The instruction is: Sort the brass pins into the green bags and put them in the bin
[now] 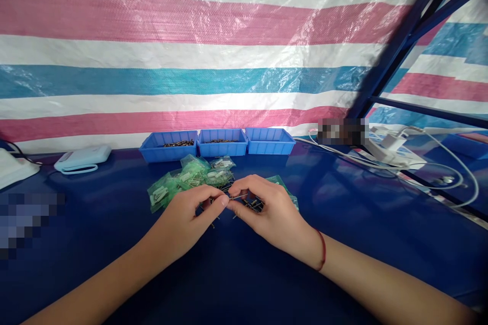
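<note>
My left hand [194, 208] and my right hand [272, 203] meet fingertip to fingertip above the middle of the dark blue table. Between the right thumb and forefinger runs a thin metal pin [239, 196] with a small brass-coloured part on it. Its left end disappears into the pinch of my left thumb and forefinger. Loose dark pins with brass-coloured bits [254, 205] lie under and behind the right hand, partly covered by it. Just beyond the left hand are green-tinted clear plastic bags [190, 170] holding small white parts.
Three blue bins stand in a row at the back: the left bin [147, 150] and the middle bin [223, 150] hold small brownish metal parts. A light blue device [84, 157] lies at left. White cables [404, 166] and a blue metal frame [404, 35] are at right.
</note>
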`<action>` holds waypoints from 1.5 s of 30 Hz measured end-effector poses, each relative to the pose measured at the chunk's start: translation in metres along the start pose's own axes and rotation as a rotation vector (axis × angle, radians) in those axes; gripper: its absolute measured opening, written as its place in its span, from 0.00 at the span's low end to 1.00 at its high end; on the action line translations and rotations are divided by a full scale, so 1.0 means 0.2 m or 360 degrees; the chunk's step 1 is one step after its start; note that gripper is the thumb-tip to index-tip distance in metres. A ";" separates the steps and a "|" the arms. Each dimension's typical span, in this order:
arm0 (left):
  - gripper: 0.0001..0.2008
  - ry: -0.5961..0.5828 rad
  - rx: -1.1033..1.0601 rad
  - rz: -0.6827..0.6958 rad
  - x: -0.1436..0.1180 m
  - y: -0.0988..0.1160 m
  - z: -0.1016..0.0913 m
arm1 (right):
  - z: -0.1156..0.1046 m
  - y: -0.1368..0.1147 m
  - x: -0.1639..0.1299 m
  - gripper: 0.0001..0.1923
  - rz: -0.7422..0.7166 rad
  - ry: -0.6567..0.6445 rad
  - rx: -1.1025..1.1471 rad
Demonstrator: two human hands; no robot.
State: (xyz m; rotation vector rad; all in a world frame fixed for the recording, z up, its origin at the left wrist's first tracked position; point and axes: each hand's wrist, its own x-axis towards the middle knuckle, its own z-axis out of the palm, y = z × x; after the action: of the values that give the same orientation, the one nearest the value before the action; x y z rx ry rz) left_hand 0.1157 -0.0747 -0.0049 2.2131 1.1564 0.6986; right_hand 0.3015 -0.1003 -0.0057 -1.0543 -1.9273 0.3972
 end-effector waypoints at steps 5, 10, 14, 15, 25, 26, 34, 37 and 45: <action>0.15 -0.0004 -0.0171 -0.0122 0.00 0.00 0.00 | 0.01 -0.01 0.00 0.05 0.0212 0.0017 0.0274; 0.14 0.0090 -0.0241 -0.0171 0.00 0.00 0.00 | 0.01 0.01 0.02 0.05 0.0451 0.0038 0.0683; 0.13 0.0097 -0.0236 -0.0175 0.00 0.00 0.00 | 0.02 0.01 0.03 0.05 0.0619 0.0030 0.0922; 0.13 0.0100 -0.0238 -0.0176 0.00 0.00 0.00 | 0.02 0.01 0.03 0.05 0.0658 0.0029 0.0969; 0.12 0.0060 -0.0242 -0.0173 0.01 -0.01 0.02 | 0.00 -0.02 0.03 0.06 0.0748 0.0030 0.1025; 0.12 0.0051 -0.0260 -0.0175 0.01 -0.01 0.03 | 0.00 -0.02 0.03 0.06 0.0750 0.0023 0.1022; 0.11 0.0062 -0.0298 -0.0189 0.00 -0.01 0.03 | 0.01 0.00 0.03 0.08 0.0757 0.0052 0.1059; 0.12 0.0049 -0.0274 -0.0209 0.01 -0.01 0.04 | 0.01 0.00 0.03 0.09 0.0762 0.0056 0.1066; 0.11 0.0027 -0.0298 -0.0238 0.00 -0.02 0.05 | 0.01 0.00 0.03 0.09 0.0783 0.0032 0.1077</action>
State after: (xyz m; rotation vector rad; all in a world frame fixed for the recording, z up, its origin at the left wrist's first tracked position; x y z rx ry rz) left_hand 0.1205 -0.0751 -0.0141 1.9481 1.1991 0.7327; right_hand 0.2985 -0.0953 -0.0041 -1.0358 -1.3257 1.2079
